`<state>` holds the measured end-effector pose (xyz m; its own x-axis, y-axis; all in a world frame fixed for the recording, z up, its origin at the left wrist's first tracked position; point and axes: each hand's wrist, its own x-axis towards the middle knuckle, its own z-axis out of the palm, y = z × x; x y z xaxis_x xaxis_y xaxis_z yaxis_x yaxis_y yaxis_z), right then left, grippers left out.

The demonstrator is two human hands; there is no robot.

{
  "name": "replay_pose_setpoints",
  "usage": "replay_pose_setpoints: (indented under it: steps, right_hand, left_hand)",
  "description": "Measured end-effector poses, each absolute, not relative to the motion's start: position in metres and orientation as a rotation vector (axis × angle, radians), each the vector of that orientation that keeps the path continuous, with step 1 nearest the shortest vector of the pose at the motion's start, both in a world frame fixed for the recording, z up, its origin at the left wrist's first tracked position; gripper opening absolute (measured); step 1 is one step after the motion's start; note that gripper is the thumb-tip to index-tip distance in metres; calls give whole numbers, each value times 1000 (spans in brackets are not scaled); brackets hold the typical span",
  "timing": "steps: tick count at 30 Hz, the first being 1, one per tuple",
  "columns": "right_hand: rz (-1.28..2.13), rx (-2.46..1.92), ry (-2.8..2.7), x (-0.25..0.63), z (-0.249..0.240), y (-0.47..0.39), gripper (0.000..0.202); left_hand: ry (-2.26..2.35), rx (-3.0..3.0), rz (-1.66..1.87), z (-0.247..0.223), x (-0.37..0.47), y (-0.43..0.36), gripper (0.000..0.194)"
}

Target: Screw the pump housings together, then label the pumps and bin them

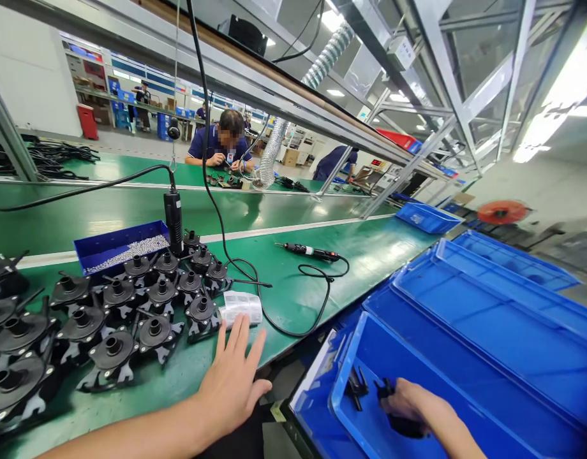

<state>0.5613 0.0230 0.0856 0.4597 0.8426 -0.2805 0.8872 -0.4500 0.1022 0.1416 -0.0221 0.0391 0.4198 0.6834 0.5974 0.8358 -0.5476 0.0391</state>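
My left hand (231, 376) is open, fingers spread over the bench edge, its fingertips by a curled white label sheet (242, 307). Whether it touches the sheet I cannot tell. Down in a blue bin (446, 389), my right hand (408, 403) is closed around a black plastic part (406, 426), mostly hidden by the fingers. Another black part (355, 387) lies on the bin floor, left of that hand. Several black round assemblies (112, 349), each with a central tube and forked clips, stand in rows on the bench to the left of my left hand.
A corded electric screwdriver (310, 252) lies on the green bench (279, 280); a second screwdriver (173, 220) hangs beside a blue tray (124, 245) of small metal pieces. More blue bins (489, 306) stand at right. Across the bench a co-worker (221, 143) handles small parts.
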Motion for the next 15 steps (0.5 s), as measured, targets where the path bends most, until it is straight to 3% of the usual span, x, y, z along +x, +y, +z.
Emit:
replay_pose_setpoints:
  steps: [2,6,10,15]
  right_hand:
    - [-211,2442,1563,544,93,26,18]
    - [37,2416,1926,478,122,34,40]
    - [-445,1988,2933,393,132,49,47]
    - [-783,1712,3073,334,122,73,57]
  left_hand:
    - [-1303,-2424,-787,41,141,-25,86]
    - [-1240,-2421,-750,48,139,-30,80]
    - [-1161,-2364,-753,52,136,-33,76]
    - [-1084,-2332,-756,54,132,-32,70]
